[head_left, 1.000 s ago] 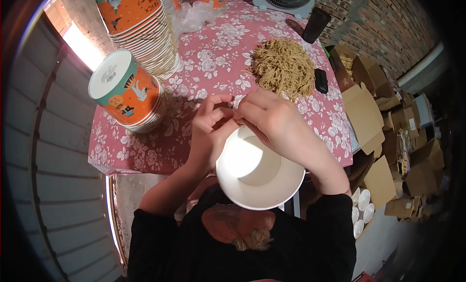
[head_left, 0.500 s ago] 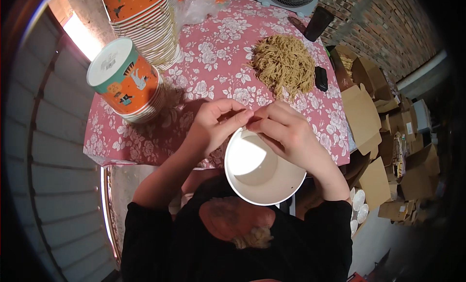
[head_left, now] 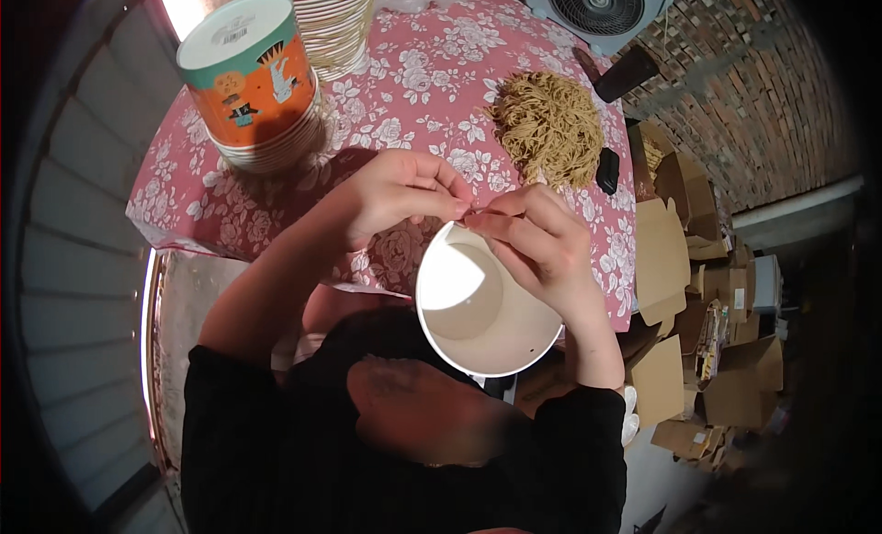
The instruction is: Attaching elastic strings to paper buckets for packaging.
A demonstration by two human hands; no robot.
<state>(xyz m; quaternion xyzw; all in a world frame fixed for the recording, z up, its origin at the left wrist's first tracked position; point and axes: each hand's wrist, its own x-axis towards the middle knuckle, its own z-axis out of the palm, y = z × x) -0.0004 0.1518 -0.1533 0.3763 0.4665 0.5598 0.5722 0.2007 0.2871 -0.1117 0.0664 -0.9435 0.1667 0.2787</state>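
Observation:
A white paper bucket (head_left: 496, 336) sits tilted in front of my body, with its open mouth facing up and a small dark hole low on its wall. My left hand (head_left: 395, 203) pinches at the far rim, thumb against forefinger. Close beside it, my right hand (head_left: 542, 249) is closed in a pinch too, its fingertips nearly meeting the left ones. What lies between the fingertips is too small to make out. Beyond the right hand is a heap of tan cords (head_left: 549, 125) on the table.
Orange-and-green printed buckets (head_left: 253, 88) stand upside down, stacked at the left, with a taller stack (head_left: 326, 28) behind. A pink floral tablecloth (head_left: 413, 93) covers the table. A black case (head_left: 607, 171), dark cup (head_left: 627, 73) and fan (head_left: 597, 5) are at right; cardboard boxes (head_left: 661, 258) line that side.
The view has shifted, bringing more of the fan in and cutting off the tall stack's top. Both hands stay pinched at the bucket's rim, the fingertips slightly rearranged.

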